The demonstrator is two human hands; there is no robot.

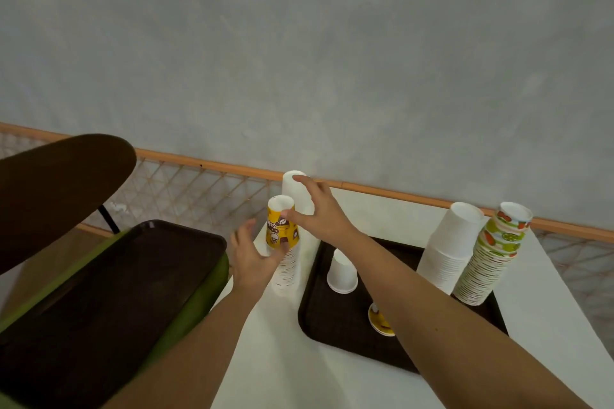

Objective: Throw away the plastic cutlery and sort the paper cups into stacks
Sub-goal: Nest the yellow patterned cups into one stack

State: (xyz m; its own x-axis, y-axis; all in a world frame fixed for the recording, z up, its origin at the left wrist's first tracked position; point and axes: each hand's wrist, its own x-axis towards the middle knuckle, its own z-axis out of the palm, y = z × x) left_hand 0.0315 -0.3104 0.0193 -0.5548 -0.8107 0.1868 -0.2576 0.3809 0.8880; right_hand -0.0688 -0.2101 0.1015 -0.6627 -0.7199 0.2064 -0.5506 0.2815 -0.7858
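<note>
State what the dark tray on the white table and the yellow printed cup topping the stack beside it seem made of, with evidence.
The dark tray is probably moulded plastic, matt brown; its rounded corners and raised rim suggest it. The yellow cup is likely paper, printed; its thin wall and recessed white base suggest it.

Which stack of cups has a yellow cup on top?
The stack next to the left hand: its top cup is yellow; the other stacks end in white or fruit-printed cups.
</note>
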